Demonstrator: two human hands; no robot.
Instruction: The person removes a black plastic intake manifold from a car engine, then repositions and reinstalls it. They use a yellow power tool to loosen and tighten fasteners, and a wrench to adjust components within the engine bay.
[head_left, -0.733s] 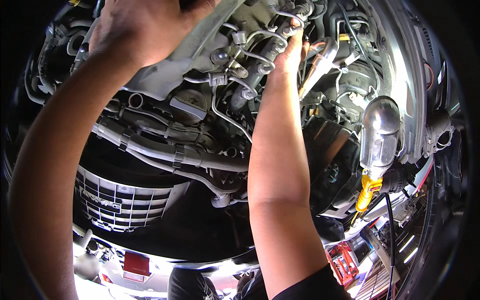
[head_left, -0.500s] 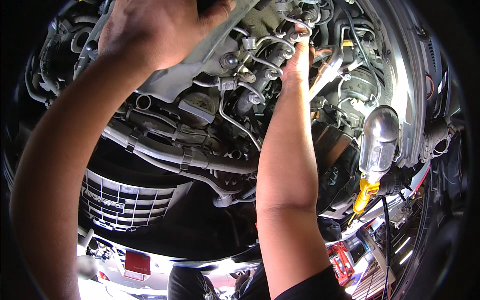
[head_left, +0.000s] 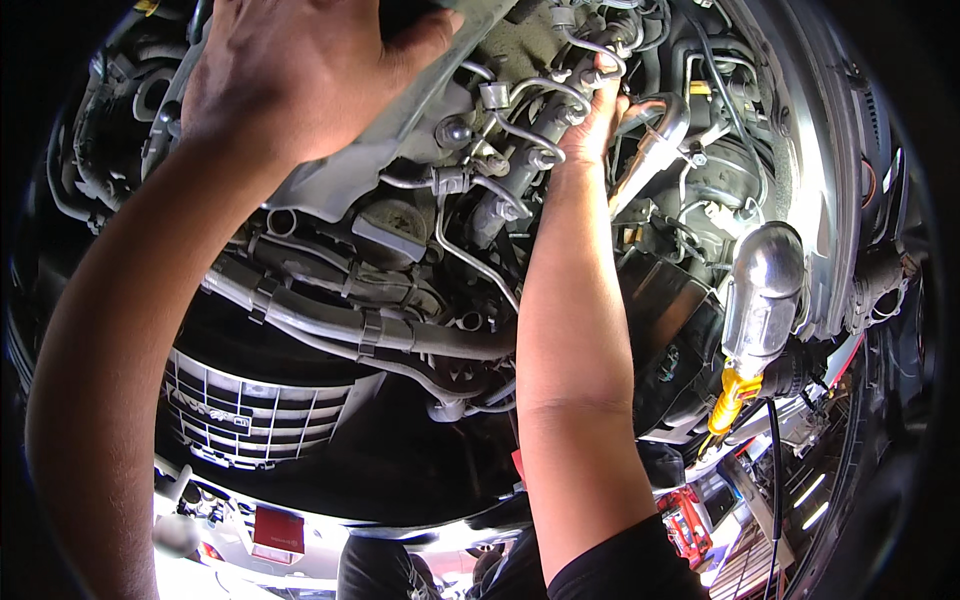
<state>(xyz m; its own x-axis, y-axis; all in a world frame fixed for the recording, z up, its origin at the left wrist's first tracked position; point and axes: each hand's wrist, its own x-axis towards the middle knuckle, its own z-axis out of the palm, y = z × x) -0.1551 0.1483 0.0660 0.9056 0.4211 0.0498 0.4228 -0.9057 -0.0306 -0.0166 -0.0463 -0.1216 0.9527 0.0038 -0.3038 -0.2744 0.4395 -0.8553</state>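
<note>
My left hand [head_left: 290, 85] lies over a grey plastic engine cover [head_left: 330, 185], palm down with the thumb spread out. The top edge of the picture cuts off its other fingers. My right hand [head_left: 592, 130] reaches deep into the engine between a metal fuel rail [head_left: 520, 170] and a shiny bent pipe [head_left: 655, 145]. Its thumb points up beside the rail's far end, and its other fingers look bent. Whatever they hold is hidden. Thin metal fuel lines [head_left: 530, 130] curve along the rail, left of that hand.
A caged work lamp [head_left: 765, 290] with a yellow handle hangs at the right, its black cable [head_left: 776, 480] running down. Thick hoses [head_left: 370, 330] cross in front of the engine. Below them are a grille [head_left: 255, 410] and the vehicle's front edge. A red box [head_left: 278, 530] appears beyond.
The view has shifted slightly, so the lamp appears a little lower. Both hands keep nearly the same places on the cover and beside the rail.
</note>
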